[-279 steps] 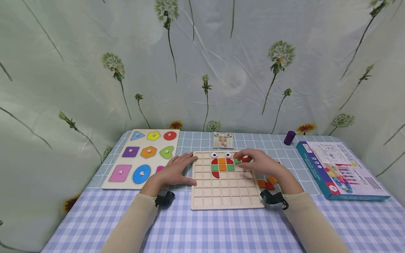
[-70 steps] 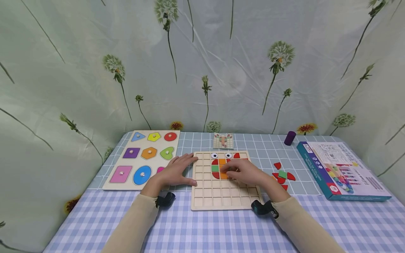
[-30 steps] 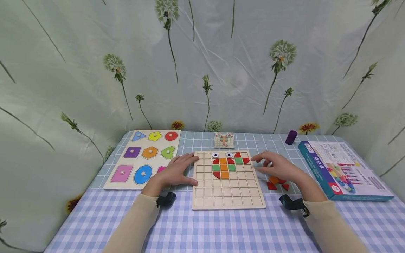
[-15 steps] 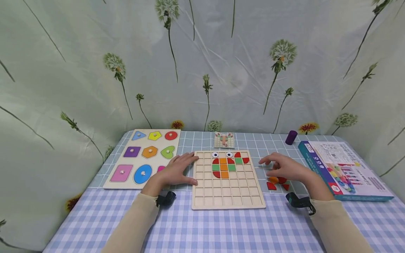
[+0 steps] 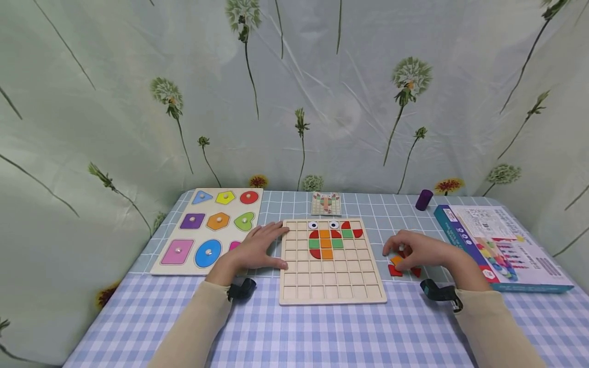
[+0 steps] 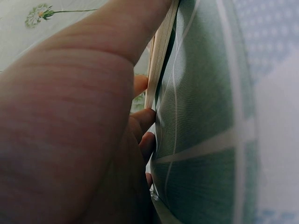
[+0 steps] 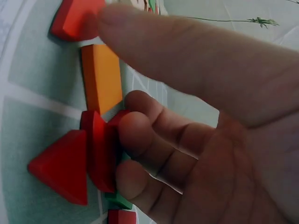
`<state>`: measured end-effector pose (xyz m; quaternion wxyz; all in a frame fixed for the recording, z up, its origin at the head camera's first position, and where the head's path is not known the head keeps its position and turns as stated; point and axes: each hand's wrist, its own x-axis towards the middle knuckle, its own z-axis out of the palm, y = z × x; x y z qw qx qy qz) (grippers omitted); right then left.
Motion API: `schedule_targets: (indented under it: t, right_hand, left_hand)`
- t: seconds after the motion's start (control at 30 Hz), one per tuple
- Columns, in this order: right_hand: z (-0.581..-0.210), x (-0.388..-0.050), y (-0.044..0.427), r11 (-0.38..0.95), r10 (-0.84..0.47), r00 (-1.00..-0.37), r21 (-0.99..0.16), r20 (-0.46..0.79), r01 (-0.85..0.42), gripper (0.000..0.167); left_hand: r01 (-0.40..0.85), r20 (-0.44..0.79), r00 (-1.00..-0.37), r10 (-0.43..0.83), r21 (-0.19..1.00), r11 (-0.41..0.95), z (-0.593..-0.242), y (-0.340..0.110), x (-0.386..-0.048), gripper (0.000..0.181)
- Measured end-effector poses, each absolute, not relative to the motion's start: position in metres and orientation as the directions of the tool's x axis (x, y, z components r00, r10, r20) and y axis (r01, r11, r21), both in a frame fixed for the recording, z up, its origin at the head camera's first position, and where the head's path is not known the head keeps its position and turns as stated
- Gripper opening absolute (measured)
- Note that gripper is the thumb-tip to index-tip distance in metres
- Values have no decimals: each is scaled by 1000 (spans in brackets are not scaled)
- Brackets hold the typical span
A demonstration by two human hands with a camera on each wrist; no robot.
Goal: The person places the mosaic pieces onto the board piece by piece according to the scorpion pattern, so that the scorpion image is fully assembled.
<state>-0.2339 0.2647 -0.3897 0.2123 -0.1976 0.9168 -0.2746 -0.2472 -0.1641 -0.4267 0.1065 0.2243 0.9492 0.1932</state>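
Note:
A square wooden grid board (image 5: 333, 281) lies in the middle of the head view, with two eye pieces and several red, green and orange tiles set in its upper cells. My left hand (image 5: 258, 249) rests at the board's left edge, fingers spread and touching it; the left wrist view shows the fingertips along the rim. Right of the board, my right hand (image 5: 421, 250) hovers over a small pile of loose tiles, fingers bent loosely. An orange square tile (image 7: 106, 77) lies between its thumb and fingers, apparently not gripped. Red tiles (image 7: 63, 165) and a partly hidden green tile lie around it.
A shape puzzle board (image 5: 213, 204) with knobbed pieces lies on the left. Behind the grid board is a small pattern card (image 5: 325, 204). A purple cylinder (image 5: 424, 200) stands at the back right, near a flat box (image 5: 501, 245).
Over the longer span, a third orange tile has joined the column on the board. My right hand has since moved right, off the board, and lowered over the loose tiles. My left hand stays.

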Motion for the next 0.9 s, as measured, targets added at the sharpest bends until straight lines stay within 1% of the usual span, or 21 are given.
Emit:
schedule_targets:
  t: [0.2,0.3,0.57,0.77,0.9]
  right_hand:
    - [-390,-233,266,742,-551,-783,-600,-289,-301,36]
    - [-391,-234,263,742,-563,-775,-589,-287,-321,37]
    - [-396,-234,256,781,-496,-821,-558,-281,-281,27]
    - [-401,-236,251,796,-464,-854,-534,-235,-285,24]
    - [-401,-237,246,791,-449,-872,-540,-193,-288,23]
  left_hand:
    - [385,-114,-877,466,412,826,-427,-165,-248,99]
    - [382,-116,-878,463,412,827,-426,-166,-247,98]
    - [376,-117,-879,461,422,825,-426,-165,-246,99]
    - [380,-119,-879,462,413,828,-427,-164,-247,99]
    - [381,-116,-879,462,411,828,-428,-164,-247,98]
